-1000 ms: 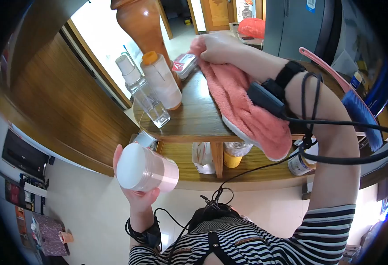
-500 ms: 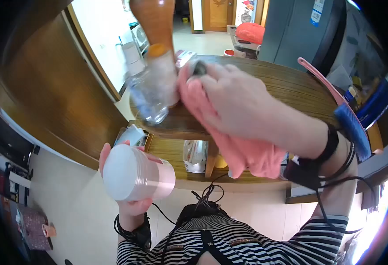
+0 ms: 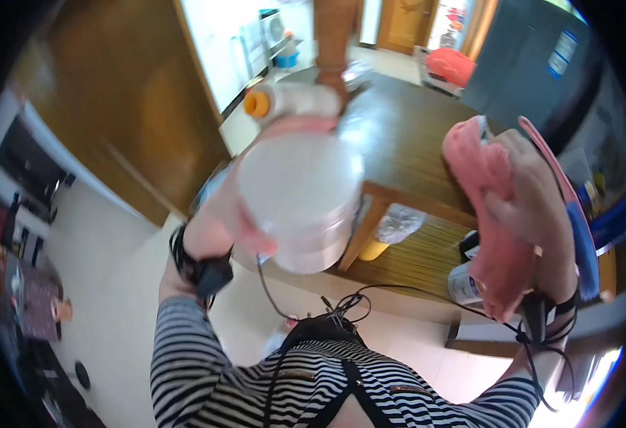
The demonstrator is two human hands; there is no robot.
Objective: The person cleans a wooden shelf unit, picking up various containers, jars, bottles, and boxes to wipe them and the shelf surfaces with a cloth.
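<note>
A white-lidded pinkish container [image 3: 299, 192] is gripped by my left hand [image 3: 231, 207], its lid facing the camera in front of the wooden shelf top [image 3: 413, 135]. Just beyond the container, a pale bottle with an orange cap [image 3: 291, 101] lies tilted, blurred, near the wooden post. My right hand [image 3: 534, 200] is wrapped round a pink cloth [image 3: 502, 235] at the right side of the shelf top. Something shiny shows at the cloth's upper end, too small to name.
Beside my right arm stands a pink-handled brush with blue bristles [image 3: 585, 250]. The lower shelf [image 3: 416, 264] holds a plastic-wrapped item [image 3: 401, 222], a yellow object [image 3: 374, 248] and a can [image 3: 464, 284]. Black cables [image 3: 338, 305] hang before my body.
My left hand has lifted the container up and to the right. My right hand has moved right with the cloth, away from the post. The orange-capped bottle has gone from upright to tilted.
</note>
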